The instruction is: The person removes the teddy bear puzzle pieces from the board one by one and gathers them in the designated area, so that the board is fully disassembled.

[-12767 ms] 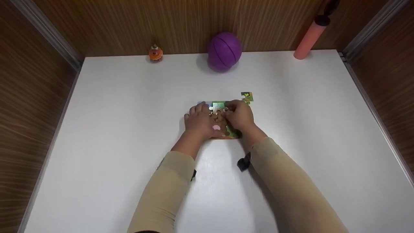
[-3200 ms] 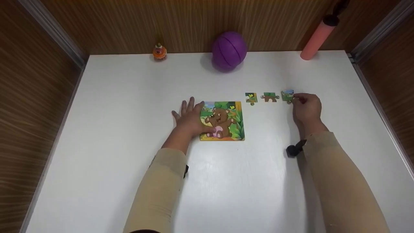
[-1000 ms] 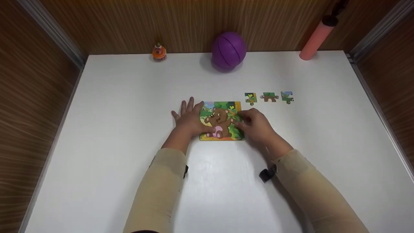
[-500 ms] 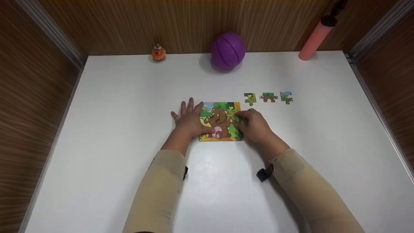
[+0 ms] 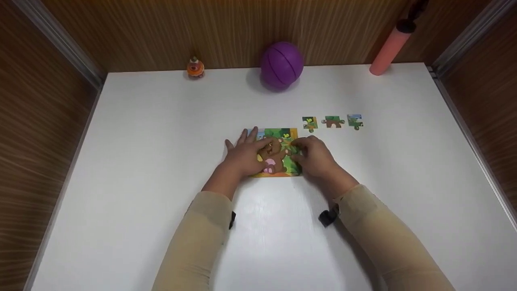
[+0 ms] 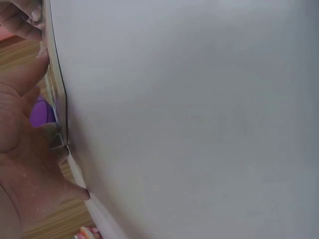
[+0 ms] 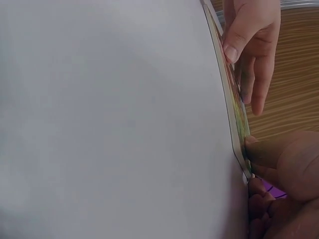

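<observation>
A square jigsaw puzzle (image 5: 278, 171) with a brown bear lies flat on the white table. My left hand (image 5: 243, 157) rests over its left side, with the index finger and thumb reaching onto the bear. That hand's fingers look fairly straight in the left wrist view. At the puzzle's right edge my right hand (image 5: 317, 157) has its fingers curled, thumb and index finger pinching at a piece there. The hand hides most of that piece. Beyond the puzzle lie three loose pieces in a row: a leafy piece (image 5: 309, 122), a brown-and-green piece (image 5: 333, 121) and a blue-and-green piece (image 5: 355, 121).
Along the back stand a small orange toy figure (image 5: 195, 68), a purple ball (image 5: 282, 66) and a pink hand pump (image 5: 389, 50) leaning on the wood-grain wall (image 5: 153, 32). White tabletop (image 5: 149, 133) surrounds the puzzle.
Since the oldest frame, two more loose pieces lie in the row. My right hand came back from the row to the puzzle's right edge. Just now my left hand shifted further onto the puzzle.
</observation>
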{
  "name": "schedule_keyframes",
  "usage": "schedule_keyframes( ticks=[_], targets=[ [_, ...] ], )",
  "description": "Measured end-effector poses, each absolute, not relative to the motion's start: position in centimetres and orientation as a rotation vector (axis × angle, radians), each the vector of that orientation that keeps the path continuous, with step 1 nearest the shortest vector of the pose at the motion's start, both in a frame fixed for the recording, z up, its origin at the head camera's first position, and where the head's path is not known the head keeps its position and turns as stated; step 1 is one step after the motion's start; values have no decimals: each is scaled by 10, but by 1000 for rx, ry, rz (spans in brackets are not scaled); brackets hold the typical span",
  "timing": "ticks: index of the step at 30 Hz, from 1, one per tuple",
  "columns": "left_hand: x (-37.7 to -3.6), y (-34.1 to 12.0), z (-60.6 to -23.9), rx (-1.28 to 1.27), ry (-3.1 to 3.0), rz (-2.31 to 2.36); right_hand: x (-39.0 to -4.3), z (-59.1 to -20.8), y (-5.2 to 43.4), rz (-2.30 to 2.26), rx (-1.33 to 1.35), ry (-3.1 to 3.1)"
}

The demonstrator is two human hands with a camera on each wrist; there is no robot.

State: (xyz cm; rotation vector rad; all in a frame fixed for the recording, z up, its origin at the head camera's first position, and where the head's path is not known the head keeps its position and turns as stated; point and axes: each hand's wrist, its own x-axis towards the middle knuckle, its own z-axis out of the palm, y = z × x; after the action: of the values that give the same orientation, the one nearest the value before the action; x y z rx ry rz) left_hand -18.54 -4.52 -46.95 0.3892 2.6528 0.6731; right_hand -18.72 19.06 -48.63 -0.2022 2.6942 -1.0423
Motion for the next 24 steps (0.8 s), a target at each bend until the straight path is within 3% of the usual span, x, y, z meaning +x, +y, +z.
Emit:
schedule_keyframes(
  ticks=[24],
  targets=[
    [-184, -36, -469, 361, 2641, 647, -187, -481, 186, -1034, -134, 2696]
  ],
)
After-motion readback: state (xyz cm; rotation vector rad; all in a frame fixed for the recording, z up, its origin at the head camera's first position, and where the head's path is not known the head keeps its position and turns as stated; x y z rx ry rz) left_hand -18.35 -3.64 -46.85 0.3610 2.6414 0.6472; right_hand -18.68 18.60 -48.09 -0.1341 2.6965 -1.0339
